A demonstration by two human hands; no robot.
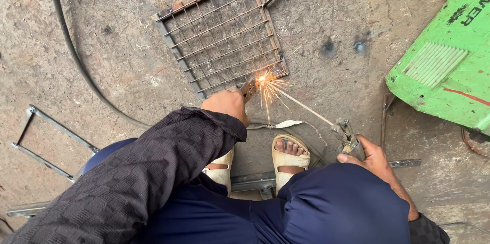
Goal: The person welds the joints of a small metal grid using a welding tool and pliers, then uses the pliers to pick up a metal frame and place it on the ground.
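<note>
A square metal grille [222, 32] lies flat on the stained concrete floor [117, 55], sitting at about twelve o'clock from the person's feet. It is a rusty angle-iron frame filled with thin crossing rods that form a grid of small rectangles, the whole thing turned slightly so one corner points toward five o'clock. At that near corner a bright arc [262, 78] glows and orange sparks fan downward. The left hand [226, 105], coming out of a dark textured sleeve, is closed around a pair of pliers [249, 89] whose nose reaches the grille's lower edge just beside the arc. The right hand [370, 160], at about four o'clock from the grille, is wrapped around an electrode holder [347, 134], and a thin welding rod [301, 105] runs from it up to the glowing spot. Both feet in pale sandals [289, 160] rest between the hands. A black cable [76, 55] curves along the floor at nine o'clock, and a green machine casing [449, 55] sits at three o'clock.
</note>
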